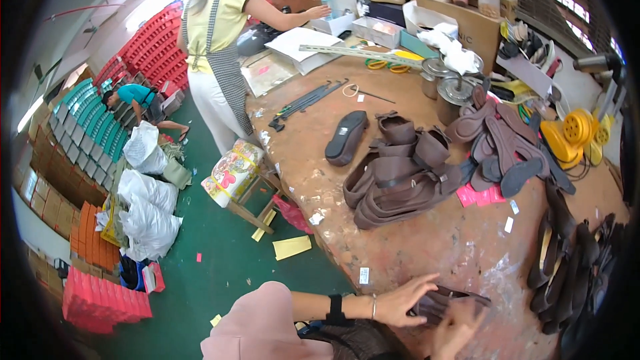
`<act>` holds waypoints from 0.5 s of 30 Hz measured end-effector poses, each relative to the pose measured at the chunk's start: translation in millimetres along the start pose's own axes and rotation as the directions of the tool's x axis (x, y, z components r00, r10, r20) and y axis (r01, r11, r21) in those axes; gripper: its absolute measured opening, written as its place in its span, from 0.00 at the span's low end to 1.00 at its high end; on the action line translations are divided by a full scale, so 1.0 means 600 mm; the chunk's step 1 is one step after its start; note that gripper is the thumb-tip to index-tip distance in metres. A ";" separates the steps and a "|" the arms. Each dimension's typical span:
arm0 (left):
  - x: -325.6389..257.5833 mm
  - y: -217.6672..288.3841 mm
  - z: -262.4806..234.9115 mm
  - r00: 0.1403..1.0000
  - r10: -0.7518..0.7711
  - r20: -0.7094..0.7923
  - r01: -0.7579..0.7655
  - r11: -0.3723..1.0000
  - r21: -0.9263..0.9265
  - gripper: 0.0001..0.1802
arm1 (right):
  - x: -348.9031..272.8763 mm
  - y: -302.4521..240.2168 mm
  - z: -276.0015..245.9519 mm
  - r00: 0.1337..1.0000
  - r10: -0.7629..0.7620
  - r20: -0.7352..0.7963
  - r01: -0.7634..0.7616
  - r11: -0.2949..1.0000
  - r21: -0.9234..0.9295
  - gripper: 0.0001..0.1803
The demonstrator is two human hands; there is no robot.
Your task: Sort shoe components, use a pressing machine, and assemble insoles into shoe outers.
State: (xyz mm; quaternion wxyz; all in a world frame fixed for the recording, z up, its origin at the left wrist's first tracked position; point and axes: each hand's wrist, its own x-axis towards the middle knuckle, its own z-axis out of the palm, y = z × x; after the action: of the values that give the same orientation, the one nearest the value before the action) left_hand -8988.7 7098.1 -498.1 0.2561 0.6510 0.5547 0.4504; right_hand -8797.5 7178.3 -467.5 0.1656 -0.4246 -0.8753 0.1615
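Observation:
A dark brown shoe (437,299) lies on the table close in front of me. My left hand (402,303) is at its left end, fingers stretched and spread, the thumb apart; it seems to rest against the shoe without gripping it. Over the right part of the shoe is my right hand (460,327), smeared by motion, so its fingers and anything in them cannot be made out. Further up the table stands a cluster of brown sandals (400,180). A single dark shoe (348,138) lies on its side beside them, sole showing.
Brown soles (503,137) are piled at the right near a yellow telephone (570,137). Dark shoe parts (573,267) hang or lie along the right edge. Metal cans (457,90) stand at the back. A co-worker (217,33) stands beyond a stool (237,177); another person (143,101) bends down farther off.

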 end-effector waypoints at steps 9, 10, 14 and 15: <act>-0.017 0.120 0.075 0.899 -0.127 0.418 -0.114 0.856 0.504 0.29 | 0.047 0.098 -0.077 0.928 0.363 0.084 -0.353 0.785 0.510 0.28; -0.021 0.119 0.086 0.941 -0.034 0.336 -0.167 0.817 0.551 0.30 | 0.041 0.014 -0.121 0.976 0.176 -0.129 -0.136 0.953 0.272 0.12; -0.031 0.100 0.119 0.956 0.038 0.290 -0.231 0.707 0.668 0.24 | -0.042 -0.051 -0.135 0.943 0.221 0.251 -0.296 0.898 0.324 0.15; -0.025 0.103 0.110 0.955 0.034 0.294 -0.231 0.705 0.671 0.24 | -0.067 -0.065 -0.122 0.956 0.237 0.174 -0.267 0.946 0.181 0.18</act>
State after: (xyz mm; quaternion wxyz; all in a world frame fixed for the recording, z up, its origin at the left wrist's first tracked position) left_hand -8900.5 7079.2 -481.4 0.0283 0.7907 0.5963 0.1359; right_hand -8769.5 7133.6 -391.8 0.1198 -0.5009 -0.8026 0.3009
